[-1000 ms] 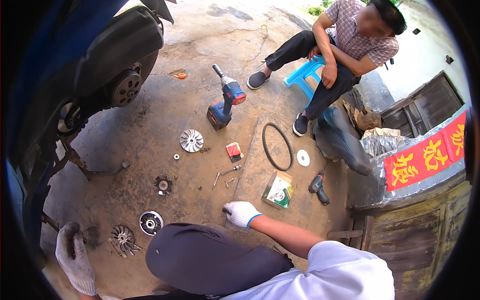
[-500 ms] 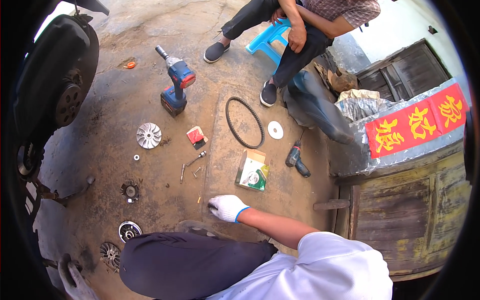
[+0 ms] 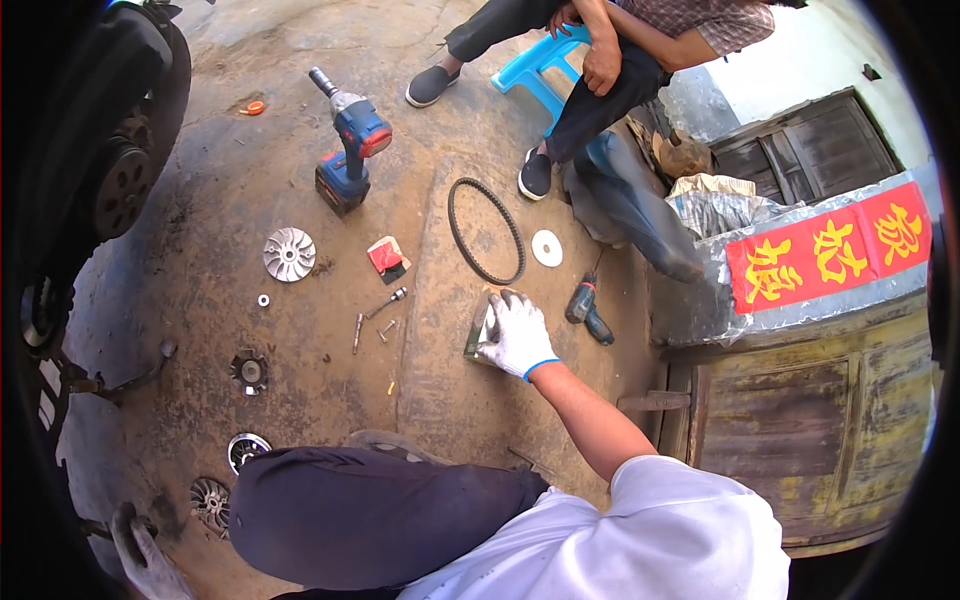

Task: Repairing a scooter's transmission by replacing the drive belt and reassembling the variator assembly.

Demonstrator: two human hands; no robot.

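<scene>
My right hand point(image 3: 518, 335), in a white glove with a blue cuff, is laid over a small green and white cardboard box point(image 3: 474, 346) on the ground. Its fingers reach across the top and its thumb bends down along the near side, gripping the box and hiding most of it. A toothed black drive belt point(image 3: 455, 220) lies just beyond, with a white disc point(image 3: 546, 248) beside it. At the lower left, my left hand point(image 3: 140, 550), in a greyish glove, is by the dark machine's lower parts; its fingers are too dim to make out.
A blue impact wrench point(image 3: 350, 150) stands left of the belt. Near it lie a finned metal disc point(image 3: 290, 254), a red packet point(image 3: 385, 256) and a socket extension point(image 3: 388, 302). A drill point(image 3: 588, 310) lies at right. Another person sits on a blue stool point(image 3: 540, 72); a motor scooter point(image 3: 110, 160) stands left.
My right hand has moved up and to the right from bare ground onto the cardboard box, and now covers it. The left hand has stayed at the lower left.
</scene>
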